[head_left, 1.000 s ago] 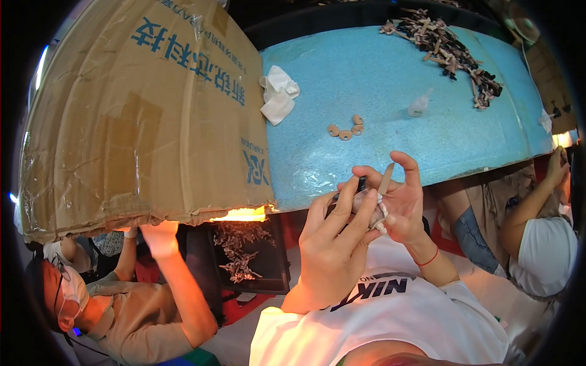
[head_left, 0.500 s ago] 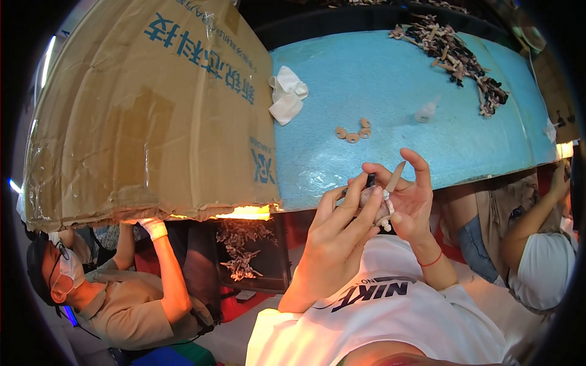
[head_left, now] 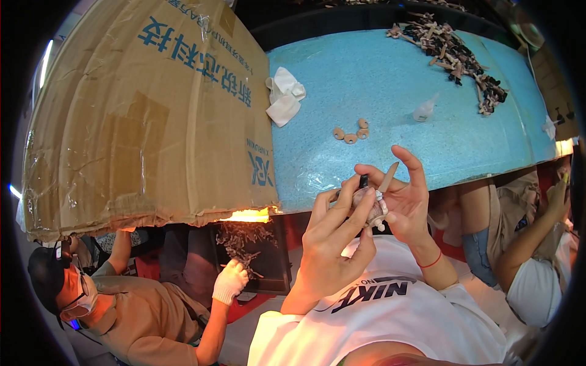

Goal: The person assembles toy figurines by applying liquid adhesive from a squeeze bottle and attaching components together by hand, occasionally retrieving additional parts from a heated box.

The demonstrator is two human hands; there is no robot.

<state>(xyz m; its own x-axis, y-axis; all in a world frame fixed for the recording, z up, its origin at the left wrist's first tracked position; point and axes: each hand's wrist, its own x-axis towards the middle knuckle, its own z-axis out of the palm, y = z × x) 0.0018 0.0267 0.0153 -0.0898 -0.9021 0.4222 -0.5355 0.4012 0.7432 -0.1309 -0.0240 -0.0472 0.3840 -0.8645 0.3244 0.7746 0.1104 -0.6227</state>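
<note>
Small pale part (head_left: 373, 210) held between both hands at blue table (head_left: 378, 79) edge, close for fine work. Left hand (head_left: 329, 250) pinches it steady; right hand (head_left: 406, 201) cradles it, thin stick (head_left: 388, 177) between fingers. Tan rings (head_left: 351, 132) beyond, within reach.

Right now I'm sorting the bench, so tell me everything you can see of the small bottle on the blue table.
The small bottle looks like clear plastic with a pointed nozzle tip. It lies tilted on the blue table, apart from everything: the dark scrap pile lies behind it to the right, three tan rings to its left. Nothing touches it; both hands work nearer the table's edge. Its contents cannot be told.
</note>
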